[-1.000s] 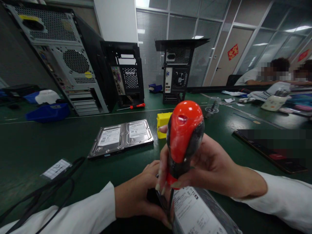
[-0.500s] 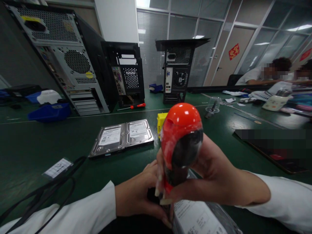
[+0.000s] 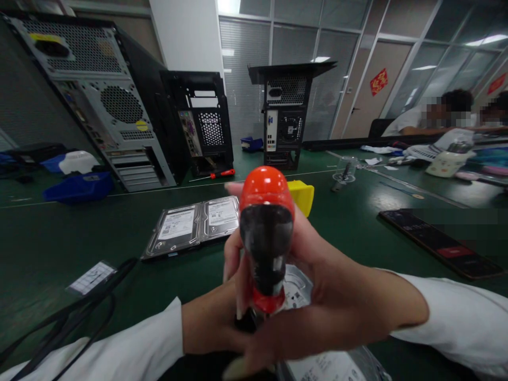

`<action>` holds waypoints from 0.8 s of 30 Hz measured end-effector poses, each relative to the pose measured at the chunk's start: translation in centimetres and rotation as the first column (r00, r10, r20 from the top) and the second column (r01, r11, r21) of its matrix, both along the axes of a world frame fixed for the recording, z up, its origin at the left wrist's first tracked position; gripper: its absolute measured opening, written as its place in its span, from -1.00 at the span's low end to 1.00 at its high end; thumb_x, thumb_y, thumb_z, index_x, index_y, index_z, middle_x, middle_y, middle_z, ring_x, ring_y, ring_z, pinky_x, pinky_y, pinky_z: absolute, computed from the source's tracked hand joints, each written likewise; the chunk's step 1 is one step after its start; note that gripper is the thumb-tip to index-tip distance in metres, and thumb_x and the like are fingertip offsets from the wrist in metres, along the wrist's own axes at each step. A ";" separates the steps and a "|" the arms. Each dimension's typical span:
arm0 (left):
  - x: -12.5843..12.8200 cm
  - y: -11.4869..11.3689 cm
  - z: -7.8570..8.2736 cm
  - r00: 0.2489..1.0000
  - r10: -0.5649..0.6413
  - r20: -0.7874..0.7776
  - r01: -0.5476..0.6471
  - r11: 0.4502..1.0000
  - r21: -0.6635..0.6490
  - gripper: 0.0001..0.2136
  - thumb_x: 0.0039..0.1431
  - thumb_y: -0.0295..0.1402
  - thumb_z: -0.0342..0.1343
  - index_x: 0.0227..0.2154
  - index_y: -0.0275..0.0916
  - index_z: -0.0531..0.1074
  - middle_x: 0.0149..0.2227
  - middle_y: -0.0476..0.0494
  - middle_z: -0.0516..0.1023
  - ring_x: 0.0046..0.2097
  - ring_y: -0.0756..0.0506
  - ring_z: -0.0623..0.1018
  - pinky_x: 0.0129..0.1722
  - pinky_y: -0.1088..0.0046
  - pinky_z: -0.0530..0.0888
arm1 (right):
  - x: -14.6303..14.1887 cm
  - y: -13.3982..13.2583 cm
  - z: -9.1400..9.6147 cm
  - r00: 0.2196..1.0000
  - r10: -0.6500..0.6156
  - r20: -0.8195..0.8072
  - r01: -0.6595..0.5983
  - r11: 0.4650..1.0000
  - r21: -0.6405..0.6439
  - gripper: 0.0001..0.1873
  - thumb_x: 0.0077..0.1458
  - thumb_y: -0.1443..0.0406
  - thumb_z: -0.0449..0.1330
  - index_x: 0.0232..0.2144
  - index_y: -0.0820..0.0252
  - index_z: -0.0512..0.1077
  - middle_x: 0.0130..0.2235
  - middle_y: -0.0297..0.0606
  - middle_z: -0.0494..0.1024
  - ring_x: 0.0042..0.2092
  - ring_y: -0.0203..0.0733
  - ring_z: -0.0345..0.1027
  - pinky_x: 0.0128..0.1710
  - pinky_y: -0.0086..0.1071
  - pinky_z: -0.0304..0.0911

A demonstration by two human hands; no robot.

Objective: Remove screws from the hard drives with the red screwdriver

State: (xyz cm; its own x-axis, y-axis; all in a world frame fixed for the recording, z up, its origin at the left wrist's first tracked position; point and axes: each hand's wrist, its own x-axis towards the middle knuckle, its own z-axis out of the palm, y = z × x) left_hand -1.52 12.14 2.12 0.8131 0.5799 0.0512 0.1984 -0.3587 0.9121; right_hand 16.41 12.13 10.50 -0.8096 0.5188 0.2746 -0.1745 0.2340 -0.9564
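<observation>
My right hand (image 3: 337,307) grips a red and black screwdriver (image 3: 265,233) held upright, handle toward the camera, its tip hidden below. My left hand (image 3: 210,325) rests beneath it at the bottom of the view, fingers curled against the edge of a hard drive with a white label (image 3: 329,365); the contact is mostly hidden by the right hand. Both sleeves are white. Two more hard drives (image 3: 194,225) lie side by side on the green table (image 3: 357,217) just beyond the hands.
Three open computer cases (image 3: 103,95) (image 3: 202,121) (image 3: 286,116) stand at the back. A small screwdriver (image 3: 222,173), a yellow bin (image 3: 302,196), blue bins (image 3: 75,186), black cables (image 3: 79,307) and a dark phone (image 3: 440,243) lie around. Other people sit far right (image 3: 432,119).
The screwdriver has turned in my right hand and shifted left, black side now facing the camera. My right hand has slid over my left. The view moved slightly left.
</observation>
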 end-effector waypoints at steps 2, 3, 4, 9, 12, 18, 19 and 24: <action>-0.1 -0.1 -0.2 1.000 -0.003 0.003 0.003 1.000 -0.003 -0.56 -0.09 -0.10 0.29 -0.12 -0.12 0.49 -0.02 -0.09 0.45 0.10 -0.25 0.34 0.12 0.23 0.26 | 0.3 -0.4 0.8 0.998 0.032 -0.063 -0.040 0.991 -0.130 -0.10 0.09 0.27 0.21 0.26 -0.07 -0.30 -0.15 -0.28 0.38 -0.19 -0.29 0.35 -0.17 -0.38 0.33; -0.2 -0.1 -0.3 1.000 0.003 0.002 -0.003 1.000 -0.001 -0.61 -0.08 -0.10 0.29 -0.16 -0.13 0.51 -0.03 -0.09 0.45 0.12 -0.26 0.31 0.14 0.20 0.23 | 0.3 -0.5 1.0 0.994 0.030 -0.107 -0.048 0.986 -0.162 -0.19 0.16 0.23 0.13 0.26 -0.17 -0.30 -0.15 -0.31 0.39 -0.17 -0.28 0.36 -0.16 -0.36 0.32; -0.2 -0.2 -0.3 1.000 0.013 -0.002 -0.013 1.000 0.005 -0.66 -0.08 -0.10 0.29 -0.23 -0.14 0.54 -0.04 -0.09 0.46 0.15 -0.27 0.28 0.17 0.18 0.19 | 0.3 -0.5 1.1 0.988 0.029 -0.150 -0.055 0.983 -0.174 -0.29 0.21 0.22 0.07 0.25 -0.24 -0.25 -0.14 -0.33 0.40 -0.16 -0.28 0.37 -0.15 -0.36 0.32; 0.0 -0.3 -0.1 1.000 0.021 -0.007 -0.020 0.999 0.032 -0.78 -0.07 -0.13 0.29 -0.45 -0.17 0.55 -0.21 -0.10 0.52 0.16 -0.28 0.27 0.21 0.15 0.12 | 0.0 -0.1 0.6 0.977 0.028 -0.213 -0.058 0.989 -0.135 -0.40 0.22 0.37 0.05 0.23 -0.14 -0.04 -0.14 -0.33 0.40 -0.14 -0.32 0.37 -0.14 -0.43 0.32; 0.2 -0.1 0.2 0.999 -0.038 0.004 0.038 0.999 -0.001 -0.80 0.01 -0.15 0.24 -0.41 -0.18 0.55 -0.31 -0.09 0.53 0.07 -0.23 0.38 0.16 0.18 0.20 | 0.0 0.3 0.5 0.979 0.013 -0.204 -0.030 0.997 -0.078 -0.43 0.16 0.34 0.13 0.17 -0.05 0.05 -0.19 -0.31 0.42 -0.18 -0.29 0.38 -0.17 -0.39 0.35; 0.2 0.0 0.4 0.999 -0.047 -0.011 0.048 0.998 0.050 -0.78 -0.04 -0.12 0.27 -0.41 -0.14 0.56 -0.26 -0.07 0.53 0.07 -0.24 0.39 0.17 0.18 0.17 | -0.2 0.5 1.2 0.972 0.010 -0.233 -0.036 0.993 -0.109 -0.61 0.03 0.36 0.24 -0.12 0.02 0.19 -0.11 -0.33 0.39 -0.19 -0.30 0.39 -0.19 -0.41 0.36; 0.2 0.0 0.4 0.999 -0.042 -0.017 0.043 0.998 0.051 -0.77 -0.04 -0.10 0.27 -0.41 -0.13 0.56 -0.25 -0.08 0.53 0.07 -0.24 0.38 0.17 0.18 0.16 | -0.4 0.4 1.2 0.968 0.023 -0.251 -0.057 0.990 -0.132 -0.63 0.03 0.35 0.23 -0.15 0.02 0.17 -0.13 -0.33 0.39 -0.20 -0.30 0.38 -0.19 -0.41 0.35; 0.1 0.0 0.3 0.995 -0.079 -0.056 0.083 0.994 0.072 -0.80 0.04 -0.14 0.22 -0.38 -0.17 0.55 -0.21 -0.11 0.52 0.07 -0.22 0.36 0.16 0.18 0.16 | -1.1 0.7 1.2 0.959 0.004 -0.284 -0.037 0.993 -0.110 -0.49 0.05 0.37 0.21 -0.01 -0.05 0.11 -0.33 -0.42 0.31 -0.35 -0.38 0.28 -0.31 -0.50 0.28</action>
State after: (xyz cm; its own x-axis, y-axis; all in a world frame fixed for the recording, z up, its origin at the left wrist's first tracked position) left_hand -1.45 12.10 2.46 0.8597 0.5085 0.0471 0.2136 -0.4419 0.8712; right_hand 15.31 12.82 11.73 -0.7181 0.5437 0.4344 -0.4456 0.1202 -0.8871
